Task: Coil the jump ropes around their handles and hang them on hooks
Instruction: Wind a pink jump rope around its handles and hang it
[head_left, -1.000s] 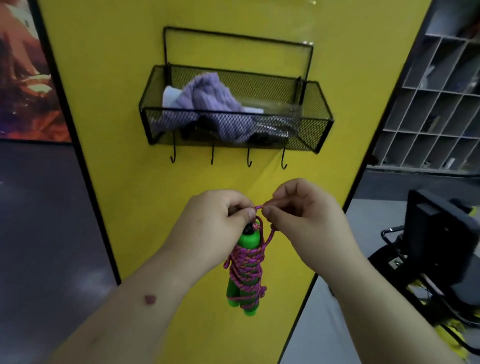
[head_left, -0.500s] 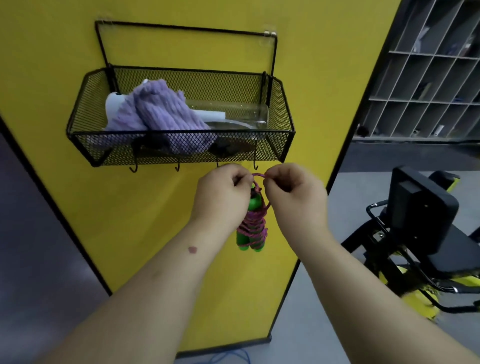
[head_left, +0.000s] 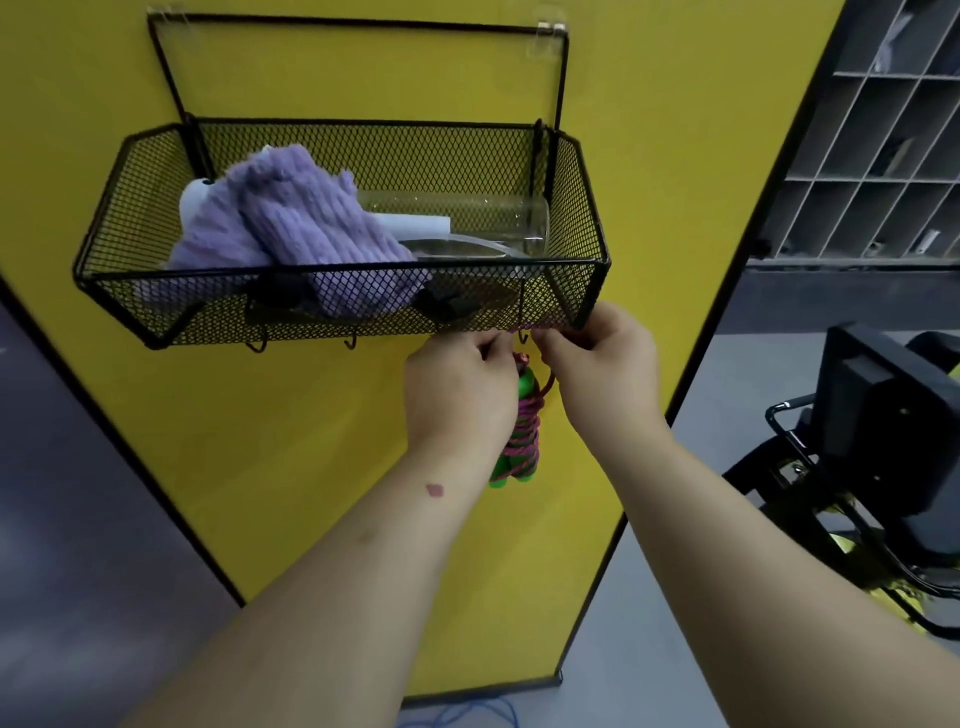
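We have raised the coiled jump rope (head_left: 521, 431) from chest height to the rightmost hook (head_left: 523, 338) under the wire basket (head_left: 130, 244), which holds a purple cloth (head_left: 291, 218) and clear bottle (head_left: 467, 223); left hand (head_left: 460, 384) and right hand (head_left: 597, 364) pinch its loop, so hanging looks imminent.

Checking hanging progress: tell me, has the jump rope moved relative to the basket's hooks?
Yes. The jump rope rose toward the basket; its loop now sits at the rightmost hook.
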